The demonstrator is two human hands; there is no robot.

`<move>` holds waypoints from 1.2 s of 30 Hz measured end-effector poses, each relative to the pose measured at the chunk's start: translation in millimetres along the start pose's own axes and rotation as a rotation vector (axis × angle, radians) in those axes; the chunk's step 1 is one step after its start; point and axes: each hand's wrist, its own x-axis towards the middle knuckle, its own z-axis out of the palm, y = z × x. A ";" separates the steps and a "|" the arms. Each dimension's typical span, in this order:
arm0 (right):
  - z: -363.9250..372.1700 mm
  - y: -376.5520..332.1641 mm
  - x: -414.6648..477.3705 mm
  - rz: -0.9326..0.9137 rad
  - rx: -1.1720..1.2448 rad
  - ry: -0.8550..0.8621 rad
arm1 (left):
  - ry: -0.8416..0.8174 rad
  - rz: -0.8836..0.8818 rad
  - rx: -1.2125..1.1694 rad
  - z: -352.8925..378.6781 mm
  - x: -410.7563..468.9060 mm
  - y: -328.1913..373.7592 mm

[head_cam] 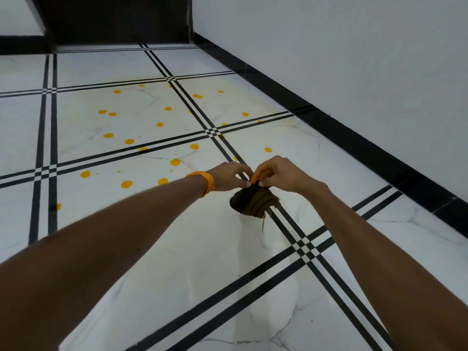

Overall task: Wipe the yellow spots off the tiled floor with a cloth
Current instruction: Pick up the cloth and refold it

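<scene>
Glossy tiles (177, 249); both hands (229, 176) (278, 174) pinch frayed, bunched cloth (254, 202).

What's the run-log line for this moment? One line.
left hand: pinches cloth top | right hand: pinches cloth top | yellow spots: scattered on tiled floor beyond hands | cloth: off spots

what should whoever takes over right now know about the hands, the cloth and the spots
Left hand: pinches the top edge of the dark cloth.
Right hand: pinches the same edge, right beside it.
Cloth: bunched, hanging below both hands over the floor; whether it touches the tiles is unclear.
Done: nothing certain; a faint yellowish smear shows on the far tile near the wall.
Left: many yellow spots lie scattered ahead and to the left of the hands, all to be wiped.
</scene>
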 end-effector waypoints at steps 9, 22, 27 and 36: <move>-6.5 -17.8 -4.8 -0.066 -0.189 0.217 | 0.160 0.012 0.093 -14.7 -1.8 4.3; -7.1 -24.6 -8.2 0.008 -0.131 0.307 | 0.220 -0.053 -0.024 -31.6 -15.3 10.6; -27.1 -28.2 -20.2 -0.025 0.207 0.329 | 0.154 -0.081 -0.274 -43.4 -18.3 12.9; -63.2 -35.4 -33.4 0.127 0.166 -0.225 | 0.101 -0.110 -0.757 -69.5 -33.0 19.2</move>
